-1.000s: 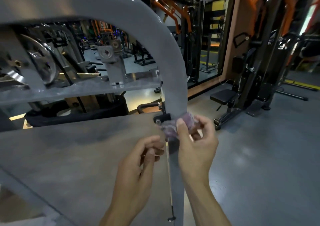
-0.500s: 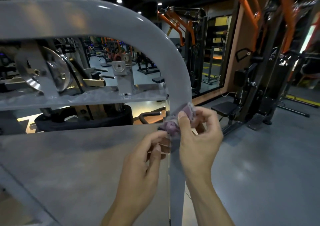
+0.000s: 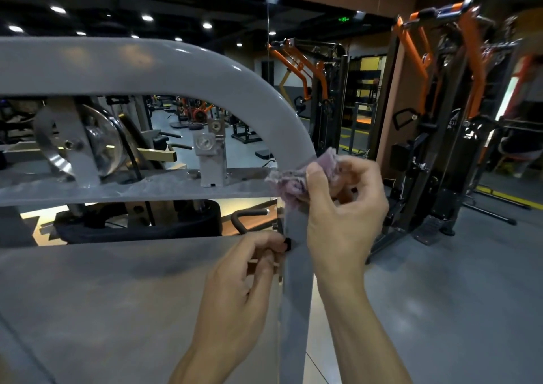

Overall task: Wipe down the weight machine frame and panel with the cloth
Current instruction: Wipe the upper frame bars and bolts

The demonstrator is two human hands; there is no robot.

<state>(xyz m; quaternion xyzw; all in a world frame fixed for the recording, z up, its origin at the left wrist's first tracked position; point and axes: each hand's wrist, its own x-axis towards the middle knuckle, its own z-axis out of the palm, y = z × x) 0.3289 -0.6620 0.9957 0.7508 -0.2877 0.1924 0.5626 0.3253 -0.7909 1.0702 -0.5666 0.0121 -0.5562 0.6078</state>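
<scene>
Cloth (image 3: 293, 183) in right hand (image 3: 343, 207), against frame (image 3: 249, 78)

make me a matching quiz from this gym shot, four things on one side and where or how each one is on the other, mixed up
Things:
1. purple cloth
2. left hand
3. curved grey frame tube
4. round silver pulley wheel

Places or states:
A. arches over the top, then runs down
B. behind the frame, at left
C. at the small black knob
D. bunched in the right hand against the tube

Pairs: 1-D, 2-C, 3-A, 4-B
</scene>
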